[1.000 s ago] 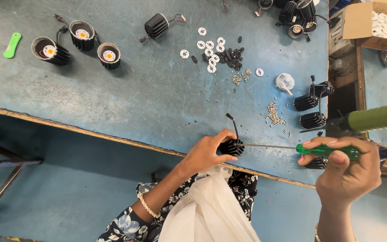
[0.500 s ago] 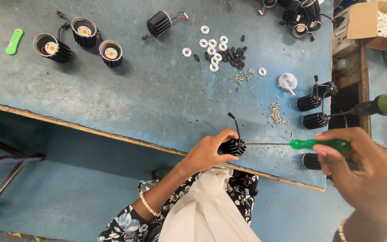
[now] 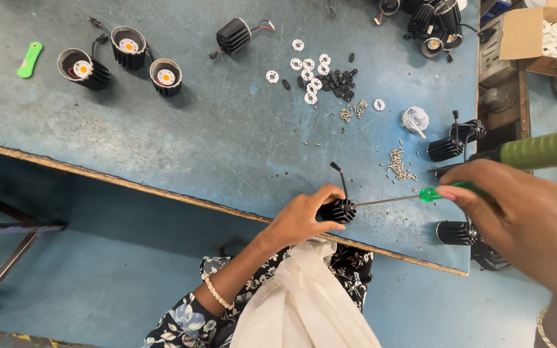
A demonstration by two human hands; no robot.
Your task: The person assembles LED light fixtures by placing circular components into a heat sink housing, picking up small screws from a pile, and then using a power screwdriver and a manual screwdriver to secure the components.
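Your left hand (image 3: 301,216) squeezes the little black lamp body (image 3: 338,211) at the table's near edge (image 3: 162,192) so it stays put. Your right hand (image 3: 523,222) grips the green screwdriver (image 3: 433,193), poking its tip in.

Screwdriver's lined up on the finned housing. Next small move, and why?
Probably turn the green-handled screwdriver in place. Its shaft runs level from the right hand to the black finned housing, where the tip meets the side. The left hand grips that housing at the table edge.
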